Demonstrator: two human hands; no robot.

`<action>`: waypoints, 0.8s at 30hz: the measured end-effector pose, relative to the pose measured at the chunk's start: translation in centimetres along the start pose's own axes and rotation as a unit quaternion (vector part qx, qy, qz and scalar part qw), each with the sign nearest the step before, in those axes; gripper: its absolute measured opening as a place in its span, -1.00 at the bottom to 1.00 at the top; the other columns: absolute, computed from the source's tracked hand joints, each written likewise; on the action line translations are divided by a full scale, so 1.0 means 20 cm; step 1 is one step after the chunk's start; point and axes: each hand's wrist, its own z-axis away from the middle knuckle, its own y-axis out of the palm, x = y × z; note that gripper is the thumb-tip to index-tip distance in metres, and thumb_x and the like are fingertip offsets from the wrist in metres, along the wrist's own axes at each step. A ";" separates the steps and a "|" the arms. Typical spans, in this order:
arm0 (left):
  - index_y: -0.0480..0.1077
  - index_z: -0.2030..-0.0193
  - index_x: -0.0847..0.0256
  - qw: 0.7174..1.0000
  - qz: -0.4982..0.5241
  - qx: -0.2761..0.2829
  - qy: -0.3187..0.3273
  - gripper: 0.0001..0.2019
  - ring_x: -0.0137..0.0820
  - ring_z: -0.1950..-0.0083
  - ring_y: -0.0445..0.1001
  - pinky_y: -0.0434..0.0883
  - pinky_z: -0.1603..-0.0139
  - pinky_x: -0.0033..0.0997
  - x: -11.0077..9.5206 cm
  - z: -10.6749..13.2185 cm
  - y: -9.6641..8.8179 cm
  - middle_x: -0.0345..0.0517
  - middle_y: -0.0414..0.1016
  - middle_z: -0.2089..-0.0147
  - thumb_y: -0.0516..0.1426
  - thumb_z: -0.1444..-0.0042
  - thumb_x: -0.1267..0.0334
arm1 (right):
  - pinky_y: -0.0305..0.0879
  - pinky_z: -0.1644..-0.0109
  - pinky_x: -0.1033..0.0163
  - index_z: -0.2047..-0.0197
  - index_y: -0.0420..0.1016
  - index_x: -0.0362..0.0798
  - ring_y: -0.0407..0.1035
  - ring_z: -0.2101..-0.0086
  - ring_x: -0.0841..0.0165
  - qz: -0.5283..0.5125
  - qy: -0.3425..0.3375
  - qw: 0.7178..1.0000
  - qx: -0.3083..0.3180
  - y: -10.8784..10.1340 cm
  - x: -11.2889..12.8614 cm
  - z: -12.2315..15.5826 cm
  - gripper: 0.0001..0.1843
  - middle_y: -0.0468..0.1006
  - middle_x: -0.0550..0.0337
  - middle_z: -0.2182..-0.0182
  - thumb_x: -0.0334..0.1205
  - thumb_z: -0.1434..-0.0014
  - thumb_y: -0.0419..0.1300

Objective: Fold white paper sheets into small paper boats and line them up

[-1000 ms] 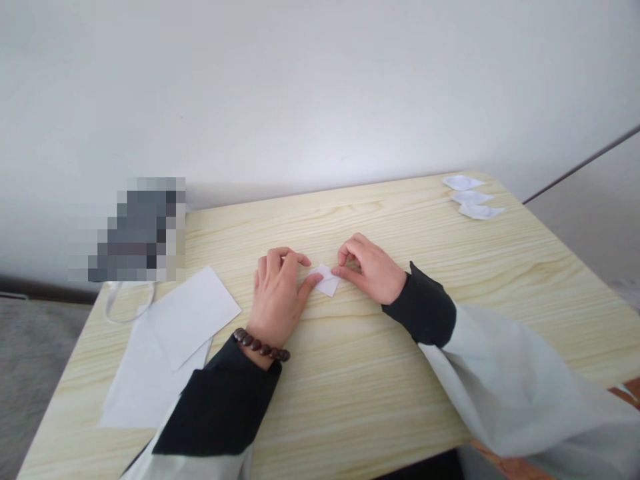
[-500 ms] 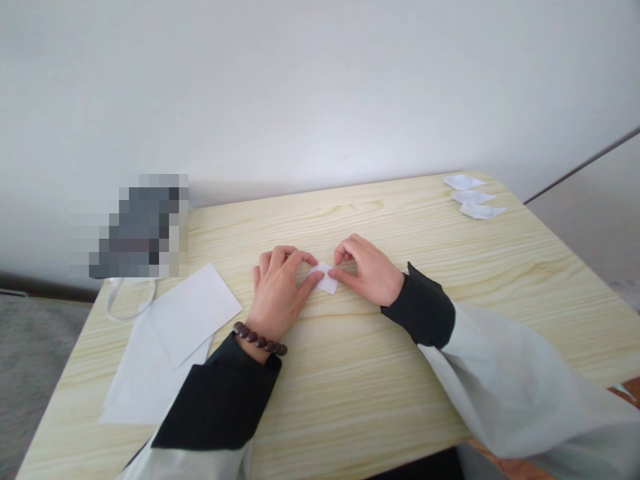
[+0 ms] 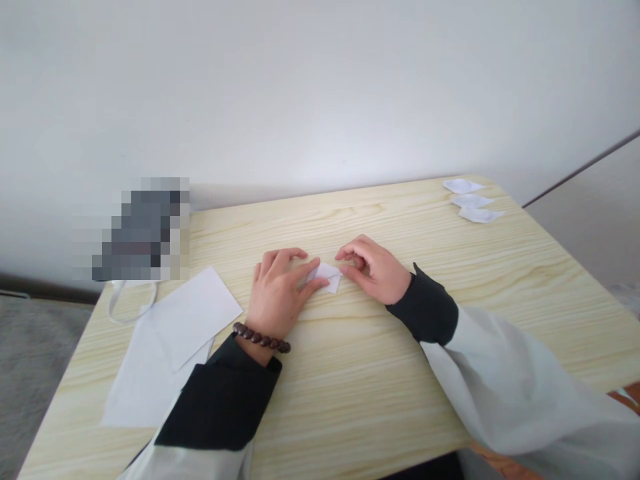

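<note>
A small piece of folded white paper (image 3: 327,272) lies between my hands at the middle of the table, a flap showing across it. My left hand (image 3: 277,287), with a dark beaded bracelet at the wrist, pinches its left side between thumb and index finger; the other fingers are bent over the table. At the paper's right corner is the thumb of my right hand (image 3: 375,270), its fingers curled in and the index fingertip just above the thumb. Whether that fingertip touches the paper is hard to see.
White paper sheets (image 3: 200,320) overlap on the left of the wood-grain table (image 3: 350,387). Behind them is a blurred-out dark object (image 3: 140,230) with a white strap (image 3: 113,310). Three folded paper pieces (image 3: 473,201) lie in the far right corner. A white wall (image 3: 320,93) borders the back.
The paper's shape has changed: a flap now shows along it and its right corner reaches further right. My right hand has shifted slightly right; my left index finger has come down onto the paper.
</note>
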 end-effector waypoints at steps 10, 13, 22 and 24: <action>0.48 0.20 0.15 0.968 0.227 0.050 -0.097 -0.73 -0.31 0.23 0.53 0.42 0.09 -0.27 -0.01 -0.02 -0.03 -0.16 0.59 0.28 0.22 -0.03 0.04 | 0.19 0.31 0.28 0.39 0.49 -0.07 0.28 0.45 0.41 0.018 -0.019 1.000 0.015 0.01 0.04 0.00 -0.77 0.46 0.20 0.51 -0.15 -0.21 0.12; 0.49 0.17 0.16 0.957 0.263 0.071 -0.102 -0.70 -0.31 0.21 0.56 0.43 0.06 -0.30 -0.01 -0.03 -0.04 -0.15 0.61 0.26 0.22 -0.02 0.05 | 0.14 0.40 0.31 0.42 0.50 -0.09 0.23 0.51 0.45 -0.005 -0.003 1.000 0.000 0.00 0.05 0.00 -0.79 0.45 0.22 0.55 -0.18 -0.18 0.15; 0.56 0.19 0.21 0.917 0.344 0.111 -0.167 -0.70 -0.26 0.19 0.58 0.50 0.14 -0.37 -0.03 -0.04 -0.09 -0.11 0.63 0.24 0.19 -0.04 0.05 | 0.15 0.45 0.36 0.43 0.55 -0.13 0.30 0.55 0.48 -0.094 0.063 0.993 0.013 -0.02 0.05 0.00 -0.71 0.52 0.19 0.55 -0.11 -0.17 0.15; 0.56 0.20 0.23 0.906 0.362 0.111 -0.187 -0.69 -0.25 0.21 0.58 0.51 0.17 -0.39 -0.03 -0.04 -0.10 -0.10 0.63 0.25 0.22 -0.01 0.06 | 0.14 0.50 0.38 0.45 0.54 -0.13 0.27 0.59 0.51 -0.128 0.079 0.988 0.031 -0.02 0.05 0.00 -0.69 0.53 0.21 0.58 -0.09 -0.16 0.15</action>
